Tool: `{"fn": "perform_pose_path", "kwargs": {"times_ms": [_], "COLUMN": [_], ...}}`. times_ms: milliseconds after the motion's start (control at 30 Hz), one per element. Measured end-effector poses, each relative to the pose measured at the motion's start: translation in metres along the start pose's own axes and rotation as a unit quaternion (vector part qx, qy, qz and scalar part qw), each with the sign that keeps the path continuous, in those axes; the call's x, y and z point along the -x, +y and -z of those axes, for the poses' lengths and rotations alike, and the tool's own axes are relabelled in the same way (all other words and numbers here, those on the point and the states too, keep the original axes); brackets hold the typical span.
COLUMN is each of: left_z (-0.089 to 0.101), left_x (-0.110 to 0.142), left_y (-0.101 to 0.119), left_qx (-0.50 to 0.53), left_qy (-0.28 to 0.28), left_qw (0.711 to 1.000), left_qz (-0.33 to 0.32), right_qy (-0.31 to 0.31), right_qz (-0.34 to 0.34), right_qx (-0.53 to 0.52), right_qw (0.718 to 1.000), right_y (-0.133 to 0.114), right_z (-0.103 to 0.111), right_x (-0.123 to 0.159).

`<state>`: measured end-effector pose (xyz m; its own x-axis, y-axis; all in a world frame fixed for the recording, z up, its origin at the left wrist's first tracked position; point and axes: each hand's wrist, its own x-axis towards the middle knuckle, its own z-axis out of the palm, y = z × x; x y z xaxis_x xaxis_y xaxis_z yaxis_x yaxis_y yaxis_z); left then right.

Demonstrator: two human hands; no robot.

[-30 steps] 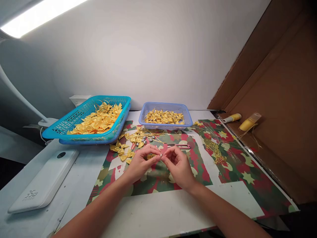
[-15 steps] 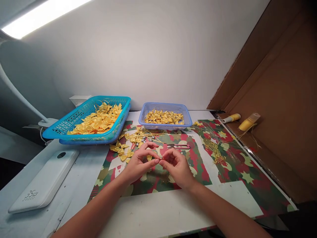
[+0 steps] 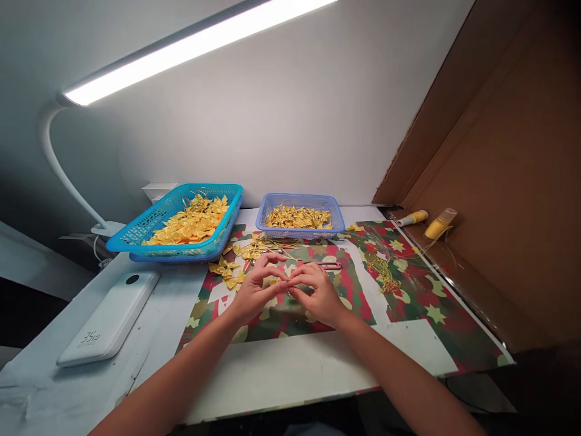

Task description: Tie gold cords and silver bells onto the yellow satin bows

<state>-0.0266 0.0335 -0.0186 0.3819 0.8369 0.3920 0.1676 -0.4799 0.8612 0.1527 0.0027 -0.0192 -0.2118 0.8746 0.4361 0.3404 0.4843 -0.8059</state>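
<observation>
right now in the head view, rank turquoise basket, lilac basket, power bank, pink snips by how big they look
1. Turquoise basket
2. Lilac basket and power bank: too close to rank, power bank nearer the camera
3. Pink snips, partly hidden

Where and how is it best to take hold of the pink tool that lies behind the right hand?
Probably best to pinch the pink tool at its right end, coming from above and from the right. It lies flat and sideways on the patterned sheet; that end is uncovered, while the left part is partly hidden by the right hand.
</observation>
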Motion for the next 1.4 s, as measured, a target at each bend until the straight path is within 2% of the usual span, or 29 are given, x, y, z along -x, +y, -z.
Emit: {"fn": "perform_pose_path", "kwargs": {"times_ms": [100, 133, 233, 300, 400, 533, 633, 733, 833, 933, 1033, 1200, 1400], "left_z": [0.003, 0.005, 0.01, 0.012, 0.012, 0.012, 0.012, 0.011, 0.008, 0.004, 0.0, -0.004, -0.01], "left_x": [0.001, 0.001, 0.001, 0.001, 0.001, 0.001, -0.001, -0.003, -0.005, -0.006, -0.002, 0.004, 0.005], "left_y": [0.001, 0.001, -0.003, -0.005, -0.009, -0.019, -0.029, -0.034, -0.032, -0.029, -0.025, -0.019, -0.019], "left_qx": [-0.123, -0.194, -0.39, -0.444, -0.453, -0.397, -0.334, -0.219, -0.104, 0.033, 0.116, 0.124, 0.144], "left_qy": [0.006, 0.008, -0.006, -0.039, -0.074, -0.065, -0.026, 0.016, 0.063, 0.06, 0.013, -0.019, -0.012], "left_qw": [0.992, 0.981, 0.921, 0.895, 0.888, 0.915, 0.941, 0.975, 0.992, 0.993, 0.983, 0.98, 0.984], "left_qz": [-0.015, -0.017, -0.007, -0.004, 0.003, 0.027, 0.043, 0.039, 0.046, 0.093, 0.144, 0.155, 0.106], "right_qy": [0.006, 0.015, 0.042, 0.056, 0.069, 0.086, 0.085, 0.081, 0.09, 0.091, 0.075, 0.035, -0.002], "right_qz": [-0.026, -0.049, -0.113, -0.124, -0.114, -0.086, -0.055, -0.012, 0.025, 0.04, 0.023, -0.011, -0.065], "right_qx": [-0.069, -0.103, -0.195, -0.224, -0.226, -0.236, -0.227, -0.197, -0.132, -0.061, -0.029, -0.015, -0.069], "right_qw": [0.997, 0.993, 0.973, 0.965, 0.965, 0.964, 0.969, 0.977, 0.987, 0.993, 0.997, 0.999, 0.995], "right_y": [-0.001, -0.001, -0.001, -0.001, -0.003, -0.014, -0.034, -0.057, -0.068, -0.059, -0.037, -0.01, 0.006], "right_z": [0.005, 0.008, 0.015, 0.019, 0.022, 0.026, 0.032, 0.036, 0.035, 0.029, 0.022, 0.011, -0.006], "right_x": [-0.002, -0.002, -0.005, -0.006, -0.008, -0.009, -0.007, -0.005, -0.005, -0.005, -0.004, -0.002, -0.009]}}
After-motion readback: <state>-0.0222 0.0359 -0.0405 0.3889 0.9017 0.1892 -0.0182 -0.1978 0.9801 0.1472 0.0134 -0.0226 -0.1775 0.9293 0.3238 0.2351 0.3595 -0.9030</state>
